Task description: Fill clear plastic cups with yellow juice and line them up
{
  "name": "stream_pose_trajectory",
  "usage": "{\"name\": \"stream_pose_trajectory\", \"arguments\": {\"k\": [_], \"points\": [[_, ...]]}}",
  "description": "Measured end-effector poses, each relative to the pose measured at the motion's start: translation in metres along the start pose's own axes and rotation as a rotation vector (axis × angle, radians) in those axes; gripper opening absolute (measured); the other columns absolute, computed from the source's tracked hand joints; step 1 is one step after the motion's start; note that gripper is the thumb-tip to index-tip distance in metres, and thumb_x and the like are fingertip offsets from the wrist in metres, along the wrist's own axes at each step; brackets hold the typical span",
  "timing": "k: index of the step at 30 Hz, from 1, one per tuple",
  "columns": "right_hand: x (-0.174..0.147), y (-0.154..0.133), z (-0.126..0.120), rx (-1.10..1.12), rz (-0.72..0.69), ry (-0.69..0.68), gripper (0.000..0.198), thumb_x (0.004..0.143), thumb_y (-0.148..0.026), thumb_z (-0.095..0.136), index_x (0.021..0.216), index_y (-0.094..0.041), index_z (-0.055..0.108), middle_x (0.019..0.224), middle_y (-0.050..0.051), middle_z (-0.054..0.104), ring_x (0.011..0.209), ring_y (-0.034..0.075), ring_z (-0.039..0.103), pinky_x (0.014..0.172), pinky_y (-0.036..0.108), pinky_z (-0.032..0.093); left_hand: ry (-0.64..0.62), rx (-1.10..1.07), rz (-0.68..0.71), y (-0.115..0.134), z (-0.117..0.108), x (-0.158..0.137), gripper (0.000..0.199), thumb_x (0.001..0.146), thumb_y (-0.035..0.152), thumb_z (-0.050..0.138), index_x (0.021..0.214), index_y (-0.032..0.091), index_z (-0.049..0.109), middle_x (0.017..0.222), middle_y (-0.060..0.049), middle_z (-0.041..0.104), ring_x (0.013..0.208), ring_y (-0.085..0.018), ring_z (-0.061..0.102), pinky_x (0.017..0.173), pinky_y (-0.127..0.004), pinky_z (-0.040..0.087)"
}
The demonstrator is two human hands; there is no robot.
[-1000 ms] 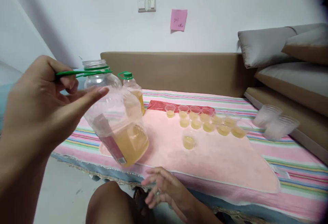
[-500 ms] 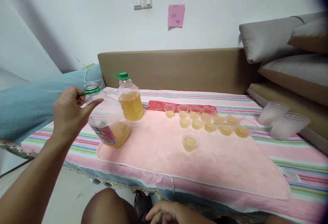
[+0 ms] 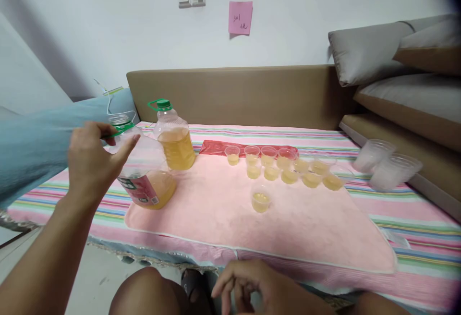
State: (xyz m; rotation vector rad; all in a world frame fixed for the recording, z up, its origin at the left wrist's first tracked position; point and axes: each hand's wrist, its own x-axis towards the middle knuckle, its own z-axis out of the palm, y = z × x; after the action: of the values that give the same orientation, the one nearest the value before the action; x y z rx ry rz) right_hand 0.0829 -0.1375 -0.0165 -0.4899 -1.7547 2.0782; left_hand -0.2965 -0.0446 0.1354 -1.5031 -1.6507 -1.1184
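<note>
My left hand (image 3: 91, 159) grips the green ring handle at the neck of a large clear plastic bottle (image 3: 139, 187). This bottle has no cap on, wears a pink label and holds some yellow liquid low down. Just behind it stands a second bottle (image 3: 177, 147), fuller and closed with a green cap. Over my lap, at the bottom edge, my right hand (image 3: 248, 284) has loosely bent, parted fingers and holds nothing I can see. Nearest to it on the pink cloth (image 3: 216, 214) is a single clear cup (image 3: 261, 200) with yellow liquid.
Several clear cups (image 3: 271, 173) with yellow liquid stand in two rows farther back, beside a red plastic bag (image 3: 213, 147). Stacks of clear cups (image 3: 391, 175) lie at the right, by the cushions (image 3: 370, 51). A brown backboard (image 3: 230, 96) runs behind.
The view has shifted slightly, so the scene sits farther left. My right hand has risen a little over my lap. My left hand still holds the bottle's handle.
</note>
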Motion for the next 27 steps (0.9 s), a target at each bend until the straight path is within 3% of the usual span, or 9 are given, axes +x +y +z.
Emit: {"name": "stream_pose_trajectory", "arguments": {"k": [2,4,6,8,10,13,17,21,27], "points": [[-0.016,-0.039,-0.016,-0.167,-0.053,0.137,0.04,0.092,-0.051,0.082,0.116,-0.021,0.07,0.096,0.003,0.065,0.081,0.017,0.055,0.073,0.026,0.043,0.087,-0.016,0.01,0.007,-0.002,-0.004,0.054,0.077,0.063,0.068,0.105,0.017,0.058,0.095,-0.008,0.06,0.101,-0.031,0.053,0.102,-0.049,0.041],[-0.028,-0.071,-0.039,-0.387,-0.11,0.311,0.034,0.098,-0.052,0.074,0.113,-0.021,0.069,0.089,0.002,0.062,0.079,0.018,0.054,0.071,0.028,0.043,0.188,-0.034,0.053,0.026,-0.005,-0.011,0.05,0.081,0.058,0.068,0.107,0.016,0.058,0.109,-0.013,0.06,0.112,-0.034,0.051,0.11,-0.053,0.033],[-0.034,-0.091,-0.067,-0.65,-0.157,0.556,0.032,0.1,-0.053,0.067,0.105,-0.021,0.067,0.086,0.002,0.06,0.077,0.019,0.054,0.069,0.031,0.042,0.249,-0.133,0.079,0.057,-0.003,-0.02,0.032,0.087,0.049,0.064,0.096,0.019,0.057,0.098,-0.01,0.059,0.102,-0.03,0.054,0.104,-0.047,0.036],[-0.033,-0.094,-0.093,-0.857,-0.201,0.772,0.032,0.099,-0.053,0.065,0.102,-0.022,0.064,0.093,0.004,0.062,0.084,0.022,0.057,0.074,0.034,0.044,0.086,-0.353,0.072,0.092,0.006,-0.032,0.027,0.094,0.041,0.056,0.076,0.022,0.05,0.077,-0.003,0.052,0.079,-0.022,0.051,0.085,-0.036,0.04],[-0.028,-0.084,-0.112,-0.962,-0.204,0.888,0.037,0.093,-0.056,0.071,0.106,-0.023,0.061,0.106,0.005,0.062,0.098,0.026,0.058,0.083,0.038,0.046,-0.057,-0.443,0.067,0.122,0.025,-0.046,0.03,0.098,0.039,0.052,0.073,0.023,0.05,0.067,0.0,0.05,0.064,-0.018,0.048,0.068,-0.031,0.037],[-0.017,-0.057,-0.123,-0.963,-0.131,0.929,0.058,0.081,-0.059,0.083,0.117,-0.024,0.053,0.124,0.007,0.057,0.115,0.03,0.054,0.093,0.043,0.046,-0.225,-0.573,-0.063,0.142,0.063,-0.067,0.031,0.104,0.035,0.042,0.078,0.023,0.053,0.066,0.002,0.055,0.06,-0.015,0.052,0.061,-0.028,0.038],[-0.003,-0.033,-0.119,-0.939,-0.014,0.952,0.072,0.074,-0.052,0.086,0.124,-0.025,0.042,0.134,0.01,0.05,0.123,0.032,0.05,0.096,0.047,0.047,-0.278,-0.621,-0.24,0.13,0.1,-0.089,0.021,0.105,0.03,0.04,0.099,0.023,0.06,0.074,0.001,0.061,0.064,-0.015,0.057,0.062,-0.027,0.041],[0.002,-0.029,-0.119,-1.009,0.067,0.933,0.069,0.072,-0.048,0.086,0.121,-0.025,0.044,0.125,0.009,0.052,0.114,0.032,0.053,0.09,0.047,0.049,-0.252,-0.672,-0.398,0.127,0.104,-0.099,0.021,0.104,0.035,0.046,0.12,0.025,0.055,0.08,0.002,0.062,0.07,-0.015,0.059,0.065,-0.026,0.044],[0.001,-0.026,-0.126,-1.054,0.062,0.858,0.07,0.075,-0.049,0.086,0.124,-0.025,0.042,0.131,0.01,0.05,0.118,0.032,0.052,0.093,0.046,0.048,-0.178,-0.872,-0.595,0.152,0.106,-0.102,0.016,0.098,0.036,0.058,0.109,0.025,0.056,0.075,0.003,0.055,0.066,-0.014,0.054,0.06,-0.024,0.042]]}}
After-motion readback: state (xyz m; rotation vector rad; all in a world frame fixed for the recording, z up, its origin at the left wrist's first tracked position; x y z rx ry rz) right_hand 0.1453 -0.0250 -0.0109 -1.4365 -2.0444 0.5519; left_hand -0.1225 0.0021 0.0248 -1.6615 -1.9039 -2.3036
